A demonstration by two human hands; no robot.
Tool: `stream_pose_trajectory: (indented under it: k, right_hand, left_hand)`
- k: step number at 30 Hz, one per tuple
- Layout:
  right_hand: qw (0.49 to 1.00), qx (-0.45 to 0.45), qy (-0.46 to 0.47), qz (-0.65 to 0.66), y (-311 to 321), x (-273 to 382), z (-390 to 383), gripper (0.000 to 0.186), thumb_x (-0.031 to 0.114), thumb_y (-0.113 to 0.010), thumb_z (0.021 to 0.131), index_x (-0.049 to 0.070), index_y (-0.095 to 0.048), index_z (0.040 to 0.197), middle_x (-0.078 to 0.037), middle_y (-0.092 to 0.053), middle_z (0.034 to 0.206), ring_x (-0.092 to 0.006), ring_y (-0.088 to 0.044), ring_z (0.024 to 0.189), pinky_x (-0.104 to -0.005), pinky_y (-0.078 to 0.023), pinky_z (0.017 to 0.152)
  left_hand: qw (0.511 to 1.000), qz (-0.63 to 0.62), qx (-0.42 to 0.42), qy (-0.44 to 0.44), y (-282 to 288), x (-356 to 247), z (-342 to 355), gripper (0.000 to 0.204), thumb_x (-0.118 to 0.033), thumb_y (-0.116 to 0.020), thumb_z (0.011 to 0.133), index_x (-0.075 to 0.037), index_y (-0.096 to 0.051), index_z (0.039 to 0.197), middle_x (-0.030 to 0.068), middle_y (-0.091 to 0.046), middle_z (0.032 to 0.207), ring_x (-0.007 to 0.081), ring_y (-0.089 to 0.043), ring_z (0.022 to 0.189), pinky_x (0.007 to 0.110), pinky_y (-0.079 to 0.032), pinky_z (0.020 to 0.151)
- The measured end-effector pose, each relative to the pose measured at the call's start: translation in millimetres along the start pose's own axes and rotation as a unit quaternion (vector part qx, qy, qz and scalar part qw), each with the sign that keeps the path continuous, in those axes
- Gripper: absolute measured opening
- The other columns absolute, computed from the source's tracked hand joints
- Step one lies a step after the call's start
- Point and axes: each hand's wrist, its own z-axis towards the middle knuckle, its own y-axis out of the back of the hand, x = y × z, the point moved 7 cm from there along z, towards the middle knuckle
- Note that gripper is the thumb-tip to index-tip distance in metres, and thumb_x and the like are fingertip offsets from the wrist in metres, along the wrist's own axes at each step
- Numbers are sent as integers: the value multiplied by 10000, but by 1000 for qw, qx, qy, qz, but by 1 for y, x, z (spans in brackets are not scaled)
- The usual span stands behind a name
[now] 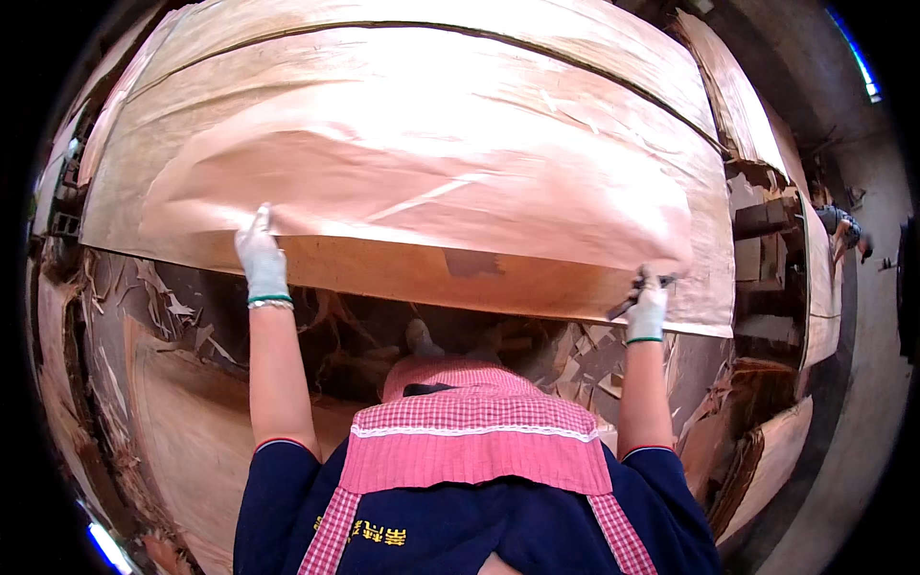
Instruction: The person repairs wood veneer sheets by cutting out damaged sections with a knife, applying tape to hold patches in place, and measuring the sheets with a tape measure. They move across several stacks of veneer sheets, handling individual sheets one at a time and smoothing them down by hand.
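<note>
A thin pinkish wood veneer sheet [431,196] lies wavy over a broad, paler veneer layer [383,268], its near edge slightly raised. At that edge, my left hand [261,257], in a white glove with a green cuff, pinches the sheet with one digit on top; the other fingers are partly hidden. My right hand [649,305], gloved alike, is closed around a dark, narrow tool [621,310] by the sheet's right near corner. The tool's exact kind is unclear, and I cannot tell whether this hand also grips the sheet.
Veneer scraps [168,302] litter the floor below the near edge. More veneer sheets [182,412] lie at the lower left. Stacked veneer [767,470] and dark block-like supports [767,259] stand on the right. Another person [843,230] bends over at the far right.
</note>
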Motion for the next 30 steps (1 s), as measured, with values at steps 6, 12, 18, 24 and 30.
stream_pose_trajectory:
  k: [6,12,18,24,30]
  right_hand:
    - [997,-7,-51,65,-26,-71,-48,133,203,-632,931,101,-546,937,-17,-569,744,-97,-505,539,-205,-345,387]
    - [996,4,-84,-15,-23,-108,-63,130,139,-653,896,73,-561,961,-26,-591,779,-101,-520,564,-224,-371,392]
    - [995,10,-87,-37,-19,-125,-74,140,169,-621,928,76,-555,1010,-27,-594,834,-93,-512,561,-225,-369,394]
    - [990,-79,-7,-114,27,-90,-64,239,326,-529,989,90,-506,1012,-5,-551,723,-89,-493,491,-241,-379,391]
    - [895,179,158,-378,-84,-56,-101,229,211,-534,963,-6,-590,1011,-123,-569,873,-214,-567,713,-372,-488,684]
  left_hand:
    - [993,-36,79,81,28,78,22,236,-139,-680,892,-8,-595,1069,73,-634,1013,162,-591,900,289,-489,785]
    - [999,-4,-29,21,48,111,36,310,0,-659,844,27,-552,1134,94,-610,1071,184,-582,940,300,-471,846]
    - [995,-31,-96,28,61,132,50,397,32,-648,829,71,-500,1195,138,-601,1133,217,-597,996,333,-490,883]
    - [951,167,-262,-3,77,102,28,499,-63,-722,816,75,-474,1227,216,-580,1142,320,-596,1003,412,-493,893]
    - [801,424,220,-362,-128,85,-127,505,-221,-478,973,-19,-366,1422,157,-389,1478,297,-397,1344,400,-218,1182]
